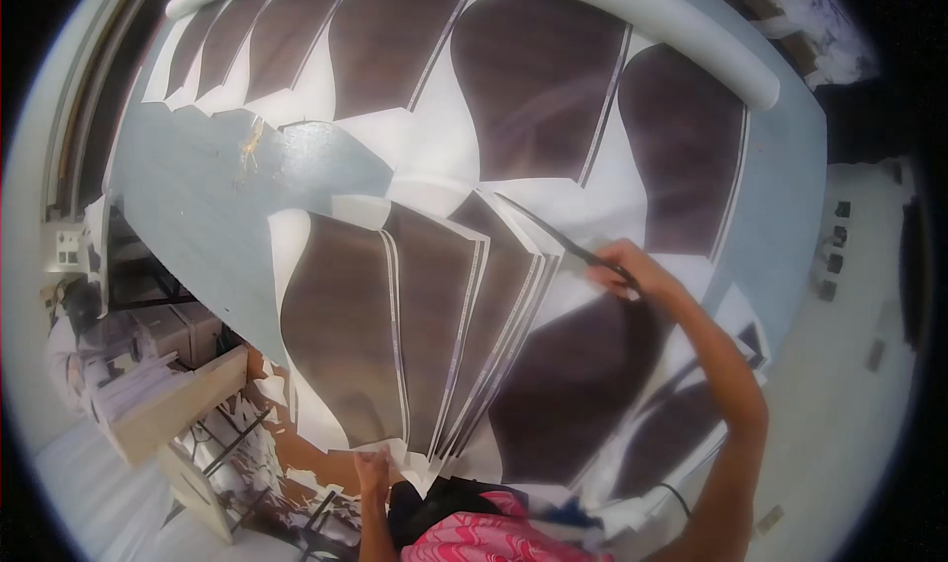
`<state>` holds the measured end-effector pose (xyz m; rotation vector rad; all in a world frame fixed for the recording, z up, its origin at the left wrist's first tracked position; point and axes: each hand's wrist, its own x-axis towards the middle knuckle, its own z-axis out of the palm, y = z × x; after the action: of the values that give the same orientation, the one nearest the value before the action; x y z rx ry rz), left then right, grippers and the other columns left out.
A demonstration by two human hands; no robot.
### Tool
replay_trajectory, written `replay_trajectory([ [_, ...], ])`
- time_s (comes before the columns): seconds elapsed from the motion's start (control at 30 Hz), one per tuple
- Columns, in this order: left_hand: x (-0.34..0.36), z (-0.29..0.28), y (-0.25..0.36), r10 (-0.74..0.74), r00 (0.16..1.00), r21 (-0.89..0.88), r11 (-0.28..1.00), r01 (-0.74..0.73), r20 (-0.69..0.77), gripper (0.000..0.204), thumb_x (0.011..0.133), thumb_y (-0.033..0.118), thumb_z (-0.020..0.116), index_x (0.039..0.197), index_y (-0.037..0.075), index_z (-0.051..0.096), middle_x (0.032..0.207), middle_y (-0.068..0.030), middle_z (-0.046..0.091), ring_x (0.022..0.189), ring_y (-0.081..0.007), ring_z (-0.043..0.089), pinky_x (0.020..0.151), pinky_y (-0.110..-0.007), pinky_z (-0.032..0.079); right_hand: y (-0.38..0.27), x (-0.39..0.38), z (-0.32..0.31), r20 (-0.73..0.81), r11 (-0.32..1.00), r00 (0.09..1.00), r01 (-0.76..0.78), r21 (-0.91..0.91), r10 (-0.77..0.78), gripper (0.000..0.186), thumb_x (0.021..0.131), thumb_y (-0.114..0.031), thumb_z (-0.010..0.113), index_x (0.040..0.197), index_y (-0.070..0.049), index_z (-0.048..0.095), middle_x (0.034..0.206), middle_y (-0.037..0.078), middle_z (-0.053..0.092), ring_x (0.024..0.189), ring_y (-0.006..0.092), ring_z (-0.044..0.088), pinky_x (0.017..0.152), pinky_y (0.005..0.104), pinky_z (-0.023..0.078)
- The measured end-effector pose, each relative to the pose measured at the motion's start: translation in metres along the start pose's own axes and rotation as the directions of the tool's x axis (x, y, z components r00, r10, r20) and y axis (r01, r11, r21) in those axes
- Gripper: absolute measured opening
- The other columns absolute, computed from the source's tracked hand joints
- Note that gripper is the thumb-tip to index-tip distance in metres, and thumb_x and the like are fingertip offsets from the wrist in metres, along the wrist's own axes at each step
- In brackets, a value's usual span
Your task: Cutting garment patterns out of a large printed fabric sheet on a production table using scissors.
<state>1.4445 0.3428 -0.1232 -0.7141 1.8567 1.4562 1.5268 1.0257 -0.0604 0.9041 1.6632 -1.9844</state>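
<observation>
My right hand (637,268) is closed round the handles of long dark scissors (558,234). Their blades reach up and left, with the tips at the far corner of a fanned stack of printed sheets (341,305). These sheets are white with dark brown curved panels and narrow striped borders. At the near edge of the stack, my left hand (373,468) grips the sheet edge with its fingers pressed together. Under and beyond the stack lies a long white printed sheet (425,147) bearing several more brown panels. Whether the blades are parted is hard to see.
The light blue table (197,197) carries the sheets. A long white roll (681,34) lies along its far side. At lower left stand a wooden box (188,404) and metal legs, with white scraps (257,463) strewn on the floor. More printed sheets (681,434) lie at right.
</observation>
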Motion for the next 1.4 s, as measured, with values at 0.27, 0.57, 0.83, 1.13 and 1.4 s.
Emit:
replay_trajectory([
  [0.27,-0.002,0.004,-0.001,0.002,1.0,-0.027,1.0,-0.002,0.011,0.042,0.087,-0.009,0.065,0.123,0.006,0.05,0.105,-0.006,0.064,0.088,-0.0167,0.065,0.076,-0.03,0.054,-0.023,0.038,0.009,0.029,0.999,0.999,0.015,0.044,-0.016,0.046,0.088,-0.039,0.075,0.06,-0.01,0.054,0.051,-0.004,0.048,0.039,0.0047,0.042,0.039,0.0228,0.03],
  [0.57,-0.002,-0.001,0.006,-0.032,0.998,0.006,0.999,0.032,-0.045,0.042,0.087,-0.008,0.065,0.122,0.006,0.048,0.104,-0.006,0.063,0.089,-0.017,0.065,0.078,-0.029,0.054,-0.05,0.061,0.016,0.06,0.987,0.995,0.085,-0.139,-0.077,0.05,0.088,-0.04,0.076,0.054,-0.012,0.051,0.047,-0.006,0.044,0.039,0.004,0.042,0.04,0.0228,0.03],
  [0.83,-0.001,-0.01,0.01,0.018,1.0,0.013,1.0,-0.018,0.0,0.043,0.087,-0.009,0.066,0.124,0.005,0.047,0.106,-0.008,0.064,0.094,-0.0192,0.065,0.082,-0.031,0.054,-0.102,0.112,0.005,0.182,0.915,0.98,0.146,-0.377,-0.081,0.034,0.098,-0.027,0.054,0.085,-0.002,0.072,0.055,-0.003,0.052,0.046,0.0069,0.046,0.043,0.0257,0.034],
  [1.13,0.004,-0.021,0.027,-0.001,1.0,0.087,0.996,0.002,-0.017,0.052,0.087,-0.011,0.063,0.133,0.005,0.045,0.117,-0.0085,0.062,0.103,-0.0219,0.064,0.089,-0.034,0.053,-0.134,0.124,0.035,0.114,0.875,0.984,0.175,-0.452,-0.138,0.054,0.078,-0.045,0.084,0.054,-0.008,0.053,0.048,-0.003,0.045,0.043,0.0073,0.042,0.044,0.0268,0.029],
  [1.4,-0.076,0.034,0.003,-0.131,0.985,-0.086,0.986,0.141,0.112,0.022,0.092,0.004,0.065,0.112,-0.003,0.065,0.104,-0.0087,0.067,0.087,-0.017,0.063,0.077,-0.032,0.051,-0.034,-0.037,0.015,-0.323,0.926,0.933,0.027,-0.377,-0.159,0.042,0.089,-0.035,0.075,0.064,-0.007,0.057,0.051,-0.005,0.04,0.041,0.0056,0.035,0.041,0.0259,0.024],
])
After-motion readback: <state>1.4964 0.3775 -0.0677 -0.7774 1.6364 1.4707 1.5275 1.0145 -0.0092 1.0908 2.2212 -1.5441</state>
